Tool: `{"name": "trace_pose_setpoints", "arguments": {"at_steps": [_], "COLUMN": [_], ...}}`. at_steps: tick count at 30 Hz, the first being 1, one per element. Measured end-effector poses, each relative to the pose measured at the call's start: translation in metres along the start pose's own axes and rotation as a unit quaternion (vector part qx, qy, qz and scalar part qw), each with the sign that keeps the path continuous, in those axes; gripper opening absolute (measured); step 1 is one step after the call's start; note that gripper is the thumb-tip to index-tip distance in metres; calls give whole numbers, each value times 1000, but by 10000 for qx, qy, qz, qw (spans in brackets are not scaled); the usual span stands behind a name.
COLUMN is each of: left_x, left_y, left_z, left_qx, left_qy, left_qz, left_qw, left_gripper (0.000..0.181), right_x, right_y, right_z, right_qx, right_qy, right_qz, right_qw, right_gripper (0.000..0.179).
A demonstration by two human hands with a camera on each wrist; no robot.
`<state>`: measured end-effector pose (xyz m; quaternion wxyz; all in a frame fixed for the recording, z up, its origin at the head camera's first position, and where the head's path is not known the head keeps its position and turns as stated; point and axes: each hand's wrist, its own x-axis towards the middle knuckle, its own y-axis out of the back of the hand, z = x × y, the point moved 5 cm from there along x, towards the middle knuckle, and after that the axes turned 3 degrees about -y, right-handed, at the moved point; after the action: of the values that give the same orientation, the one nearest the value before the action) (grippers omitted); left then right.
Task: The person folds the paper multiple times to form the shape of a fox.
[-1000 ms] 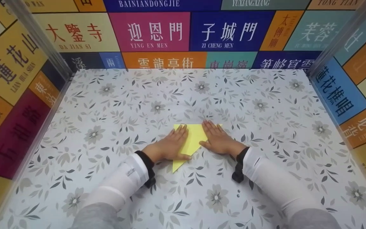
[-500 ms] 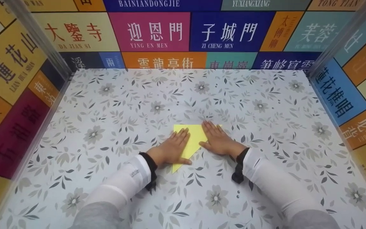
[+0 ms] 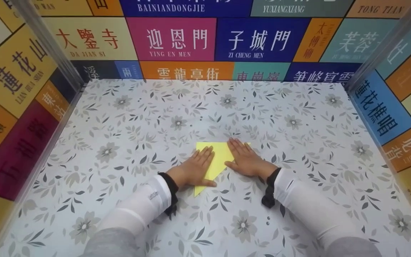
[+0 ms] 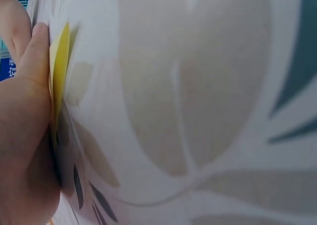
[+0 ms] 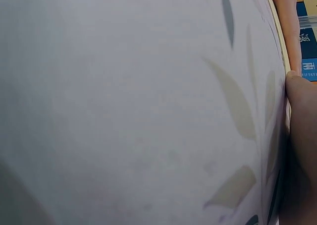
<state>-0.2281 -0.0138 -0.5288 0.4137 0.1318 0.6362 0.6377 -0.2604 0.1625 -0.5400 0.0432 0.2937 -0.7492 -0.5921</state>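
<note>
A yellow sheet of paper (image 3: 218, 157), folded into a triangle, lies on the table with one corner pointing toward the person. My left hand (image 3: 195, 167) rests flat on its left part, fingers straight and thumb stretched across the lower corner. Across the upper right part lies my right hand (image 3: 245, 158), also with straight fingers, its thumb at the slanted edge. In the left wrist view the paper's corner (image 4: 60, 66) lifts a little off the cloth beside the left thumb. The right wrist view shows the right hand (image 5: 303, 121) at the paper's thin edge.
A white cloth with grey flowers and leaves (image 3: 148, 107) covers the table. Colourful panels with printed characters (image 3: 177, 39) stand behind it and along both sides. Clear plastic edging (image 3: 50, 46) runs up the left rear corner. Both forearms wear white sleeves (image 3: 137, 203) and black wristbands.
My left hand has slid a little down the paper toward the person. The right hand stays in place on the sheet. The whole head view has shifted slightly.
</note>
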Motion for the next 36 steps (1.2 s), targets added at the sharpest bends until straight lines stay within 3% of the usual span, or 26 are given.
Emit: {"name": "trace_pose_setpoints", "arguments": {"at_steps": [15,22,28,36], "left_x": [-1,-1,1,0], "left_y": [0,2,-1,-1], "left_z": [-2,-1,-1,-2], "left_qx": [173,94,-33,-33], "left_qy": [1,-19,-122,-111], "left_qz": [71,86,259,263], "left_qw": [9998,9999,9996,9996], "left_gripper": [109,109,108,109], "right_x": [3,2,1,0], "right_y": [8,22,31,39], "right_z": [-2,2,13,24], "right_qx": [-502,-240,-116,-175], "right_qy": [-30,130,-274,-746], "right_qz": [45,697,814,507], "right_qw": [9987,9972,9962,9958], "right_gripper": [84,81,78,69]}}
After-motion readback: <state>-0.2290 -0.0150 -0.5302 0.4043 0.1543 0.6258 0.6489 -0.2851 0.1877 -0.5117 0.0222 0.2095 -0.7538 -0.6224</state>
